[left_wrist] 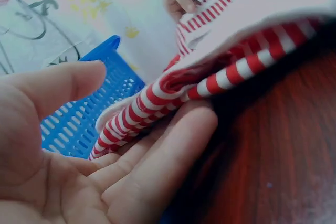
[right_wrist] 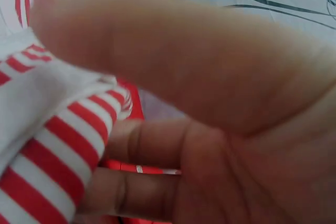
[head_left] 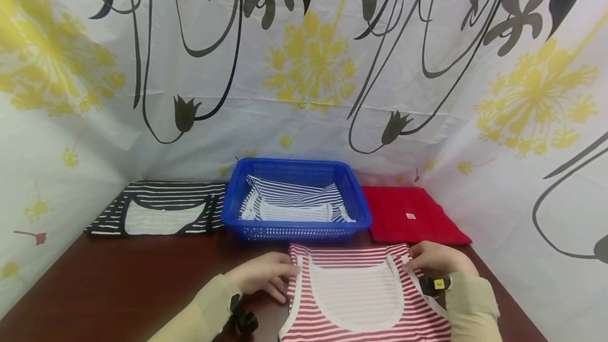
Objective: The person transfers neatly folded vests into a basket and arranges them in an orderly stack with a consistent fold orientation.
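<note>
A person's left hand point(head_left: 261, 274) and right hand point(head_left: 439, 257) attend the two sides of a red-and-white striped top point(head_left: 353, 300), which lies at the near right of the dark table point(head_left: 119, 278), directly in front of a blue basket point(head_left: 296, 225). In the left wrist view the left fingers point(left_wrist: 173, 153) are extended, palm up, and touch the striped edge from beneath; the thumb point(left_wrist: 73, 82) stands well apart from the cloth, so this hand is unclenched and does not pinch. In the right wrist view the thumb reaches across the upper face of the cloth while the right fingers point(right_wrist: 144, 142) lie behind its edge, the top being gripped between them near the shoulder. Both forearms, in beige sleeves point(head_left: 199, 305), enter from the lower border: the left slants inward from the left, the right rises more steeply, its hand bent inward over the garment. Each wrist carries a small black device point(head_left: 245, 318). A blue-and-white striped garment point(head_left: 294, 194) lies inside the basket; a black-and-white striped garment point(head_left: 166, 218) lies to its left, and a folded red cloth point(head_left: 413, 215) to its right.
</note>
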Demonstrator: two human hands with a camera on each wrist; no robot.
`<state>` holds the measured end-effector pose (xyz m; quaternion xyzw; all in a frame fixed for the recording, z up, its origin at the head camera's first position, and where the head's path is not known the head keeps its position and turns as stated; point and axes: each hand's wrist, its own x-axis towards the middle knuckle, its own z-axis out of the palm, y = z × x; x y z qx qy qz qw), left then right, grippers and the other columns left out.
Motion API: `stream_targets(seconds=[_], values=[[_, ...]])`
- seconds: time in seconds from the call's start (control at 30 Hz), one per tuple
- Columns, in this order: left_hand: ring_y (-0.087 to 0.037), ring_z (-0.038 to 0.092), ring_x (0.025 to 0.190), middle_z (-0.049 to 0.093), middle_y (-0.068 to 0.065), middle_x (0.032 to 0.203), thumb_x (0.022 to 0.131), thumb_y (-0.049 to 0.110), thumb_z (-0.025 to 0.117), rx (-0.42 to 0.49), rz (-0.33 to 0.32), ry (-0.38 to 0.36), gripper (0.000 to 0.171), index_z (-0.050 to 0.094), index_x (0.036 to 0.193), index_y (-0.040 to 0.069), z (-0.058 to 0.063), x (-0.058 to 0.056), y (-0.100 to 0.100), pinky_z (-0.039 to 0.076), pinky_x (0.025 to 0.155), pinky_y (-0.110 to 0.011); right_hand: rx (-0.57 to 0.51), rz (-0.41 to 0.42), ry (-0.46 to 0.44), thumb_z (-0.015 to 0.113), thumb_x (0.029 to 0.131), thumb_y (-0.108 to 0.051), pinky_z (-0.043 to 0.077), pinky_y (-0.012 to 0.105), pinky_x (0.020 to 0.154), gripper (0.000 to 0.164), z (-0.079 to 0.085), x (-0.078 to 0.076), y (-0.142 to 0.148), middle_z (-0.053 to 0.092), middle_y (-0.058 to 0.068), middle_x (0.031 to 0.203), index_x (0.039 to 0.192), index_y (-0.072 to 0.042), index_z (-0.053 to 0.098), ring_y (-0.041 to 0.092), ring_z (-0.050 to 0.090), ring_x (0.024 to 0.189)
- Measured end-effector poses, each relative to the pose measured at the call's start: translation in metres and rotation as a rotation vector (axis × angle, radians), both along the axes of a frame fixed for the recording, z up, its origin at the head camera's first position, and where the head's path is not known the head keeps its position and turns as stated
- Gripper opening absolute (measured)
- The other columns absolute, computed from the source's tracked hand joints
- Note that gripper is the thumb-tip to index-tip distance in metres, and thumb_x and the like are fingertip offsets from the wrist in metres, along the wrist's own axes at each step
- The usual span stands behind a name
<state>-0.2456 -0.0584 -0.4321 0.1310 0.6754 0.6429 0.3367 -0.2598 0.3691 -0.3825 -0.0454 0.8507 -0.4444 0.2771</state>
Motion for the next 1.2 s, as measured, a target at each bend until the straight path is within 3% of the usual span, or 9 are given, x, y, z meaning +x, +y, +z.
stream_targets(seconds=[0.1,0.17,0.3,0.4,0.53,0.63,0.97,1.2], values=[[-0.026,0.066,0.065,0.065,-0.018,0.094,0.090,0.025,0.067,-0.027,-0.056,0.012,0.058,0.042,0.131,-0.008,0.000,0.003,0.002,0.058,0.058,-0.042,-0.076,0.050,-0.070,0.072,0.086,-0.011,0.054,0.041,0.086,0.048,-0.001,0.000,0.002,0.064,0.011,0.105,0.122,0.014,0.052,0.024,0.062,0.094],[-0.026,0.066,0.062,0.066,-0.019,0.090,0.090,0.024,0.068,-0.039,-0.095,0.017,0.053,0.045,0.128,-0.006,0.000,0.006,0.003,0.058,0.055,-0.039,-0.127,0.100,-0.097,0.072,0.085,-0.009,0.052,0.043,0.090,0.060,-0.002,-0.001,0.003,0.062,0.015,0.113,0.131,0.017,0.043,0.026,0.060,0.101],[-0.023,0.066,0.058,0.067,-0.019,0.086,0.088,0.020,0.070,-0.045,-0.133,0.038,0.043,0.050,0.119,-0.003,0.001,0.012,0.007,0.057,0.050,-0.034,-0.198,0.174,-0.119,0.071,0.082,-0.002,0.051,0.040,0.091,0.066,-0.006,-0.003,0.004,0.059,0.016,0.119,0.135,0.018,0.036,0.026,0.058,0.105],[-0.022,0.065,0.054,0.067,-0.018,0.081,0.086,0.016,0.072,-0.050,-0.122,0.068,0.037,0.052,0.112,-0.002,0.000,0.016,0.009,0.055,0.047,-0.032,-0.176,0.190,-0.114,0.070,0.078,0.001,0.053,0.036,0.087,0.060,-0.008,-0.004,0.005,0.061,0.015,0.114,0.130,0.016,0.044,0.024,0.060,0.100],[-0.019,0.061,0.047,0.064,-0.015,0.071,0.084,0.012,0.074,-0.063,-0.085,0.102,0.033,0.053,0.107,-0.001,-0.002,0.020,0.014,0.053,0.042,-0.030,-0.100,0.164,-0.082,0.070,0.074,0.003,0.055,0.034,0.080,0.044,-0.009,-0.002,0.004,0.065,0.012,0.103,0.116,0.012,0.058,0.021,0.062,0.089],[-0.019,0.059,0.045,0.062,-0.014,0.068,0.084,0.010,0.074,-0.063,-0.066,0.109,0.033,0.053,0.107,-0.001,-0.003,0.020,0.015,0.052,0.041,-0.029,-0.083,0.134,-0.065,0.069,0.074,0.004,0.055,0.036,0.078,0.040,-0.006,0.000,0.003,0.065,0.012,0.099,0.112,0.011,0.060,0.023,0.061,0.086],[-0.020,0.060,0.048,0.066,-0.016,0.077,0.084,0.006,0.072,-0.022,-0.078,0.143,0.037,0.054,0.115,0.000,0.012,0.024,0.016,0.054,0.043,-0.032,-0.046,0.056,-0.009,0.074,0.076,0.001,0.055,0.044,0.083,0.055,0.013,0.009,0.000,0.063,0.015,0.105,0.126,0.011,0.053,0.028,0.060,0.092],[-0.020,0.060,0.050,0.067,-0.015,0.080,0.083,0.005,0.072,-0.001,-0.081,0.182,0.040,0.054,0.118,0.000,0.026,0.028,0.016,0.054,0.044,-0.032,0.031,0.016,0.048,0.077,0.075,-0.003,0.055,0.043,0.081,0.063,0.028,0.016,-0.002,0.062,0.013,0.105,0.129,0.012,0.048,0.026,0.059,0.091]])
